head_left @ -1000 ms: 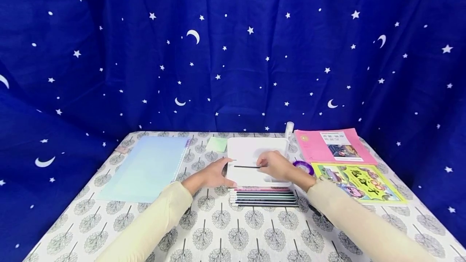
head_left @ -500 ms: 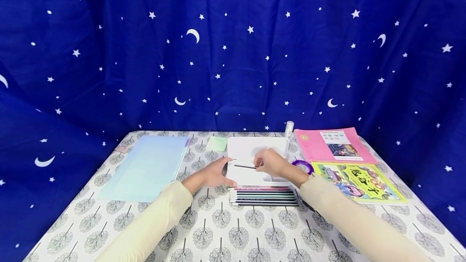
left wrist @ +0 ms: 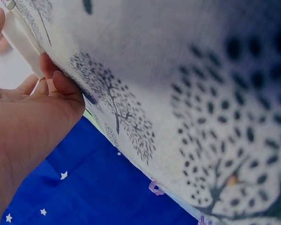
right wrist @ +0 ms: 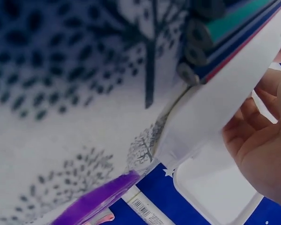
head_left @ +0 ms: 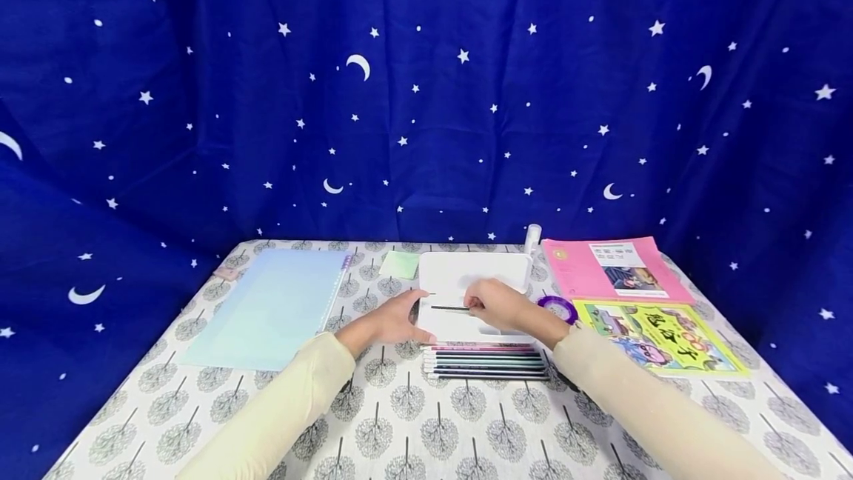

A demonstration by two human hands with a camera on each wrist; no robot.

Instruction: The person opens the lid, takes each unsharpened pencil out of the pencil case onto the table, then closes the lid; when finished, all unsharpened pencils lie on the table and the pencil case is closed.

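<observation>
A white pencil case point(head_left: 436, 329) lies open on the table, its lid point(head_left: 460, 264) folded back at the far side. My left hand point(head_left: 392, 321) grips the case by its left end, thumb at the near corner and fingers farther back. Over the case, my right hand point(head_left: 498, 305) pinches a dark pencil point(head_left: 449, 307), whose left part points leftward above the tray; the rest is hidden by the hand. Several pencils point(head_left: 486, 364) lie side by side along the near edge of the case, dark ones, a green one and a red one, also close up in the right wrist view.
To the right are a purple tape roll point(head_left: 557, 310), a pink book point(head_left: 576, 272) and a yellow book point(head_left: 693, 361). A white tube point(head_left: 532, 238) stands behind. On the left lie green sticky notes point(head_left: 400, 264) and a pale blue notebook point(head_left: 266, 310).
My right hand has shifted slightly left over the case, and less of the pencil shows beyond its fingers. The left hand stays on the case's left end.
</observation>
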